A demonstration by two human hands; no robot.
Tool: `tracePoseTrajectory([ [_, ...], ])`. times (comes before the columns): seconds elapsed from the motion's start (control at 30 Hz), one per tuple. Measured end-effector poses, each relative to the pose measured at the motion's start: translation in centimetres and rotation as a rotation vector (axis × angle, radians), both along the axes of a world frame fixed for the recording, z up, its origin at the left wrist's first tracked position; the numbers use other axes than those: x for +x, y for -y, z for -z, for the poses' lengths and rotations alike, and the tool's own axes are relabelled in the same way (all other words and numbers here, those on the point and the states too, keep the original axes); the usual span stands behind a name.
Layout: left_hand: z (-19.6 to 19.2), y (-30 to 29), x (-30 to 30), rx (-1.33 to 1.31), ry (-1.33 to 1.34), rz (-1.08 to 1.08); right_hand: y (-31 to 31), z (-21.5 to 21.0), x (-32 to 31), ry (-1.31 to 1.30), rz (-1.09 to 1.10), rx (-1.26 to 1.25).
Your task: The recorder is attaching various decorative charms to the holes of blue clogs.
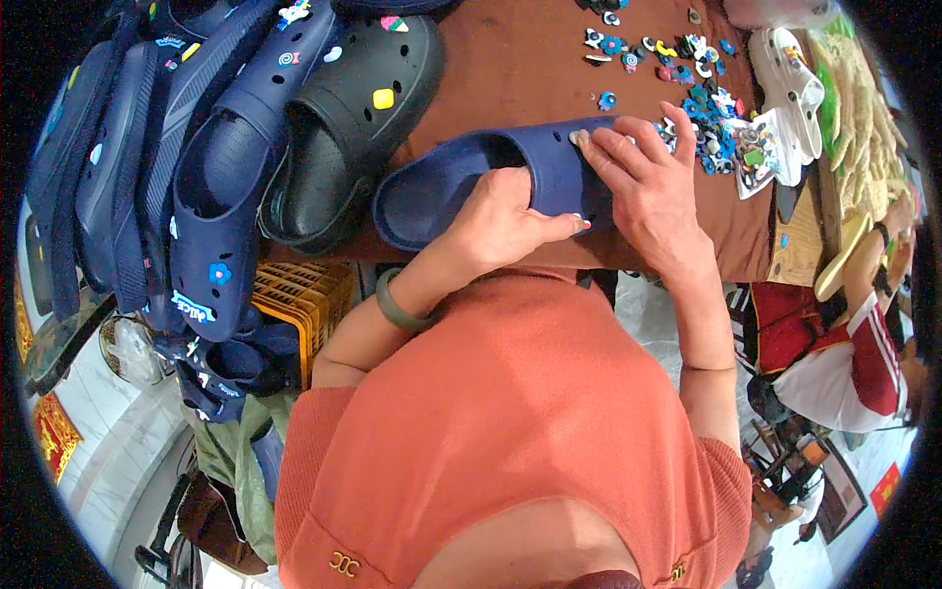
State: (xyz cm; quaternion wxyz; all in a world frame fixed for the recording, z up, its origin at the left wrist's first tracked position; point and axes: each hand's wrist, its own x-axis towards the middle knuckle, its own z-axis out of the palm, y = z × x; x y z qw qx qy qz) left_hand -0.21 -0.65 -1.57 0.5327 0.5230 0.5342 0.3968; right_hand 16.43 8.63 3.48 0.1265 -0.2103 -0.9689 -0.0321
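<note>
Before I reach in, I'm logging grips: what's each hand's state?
Left hand: closed on the navy clog, fingers inside.
Right hand: on its toe end; grip can't be told.

A dark-blue clog (557,182) with small round holes in its upper lay opening-up along the near edge of the tabletop (510,59), heel toward the left edge, toe end pointing right and partly hidden.
</note>
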Motion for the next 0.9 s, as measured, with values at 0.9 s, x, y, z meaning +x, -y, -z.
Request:
tracePoseTrajectory([
  [0.9,-0.9,-0.3,-0.1,-0.072,0.048,-0.032,-3.3,0.2,0.2,-0.007,-0.088,-0.322],
])
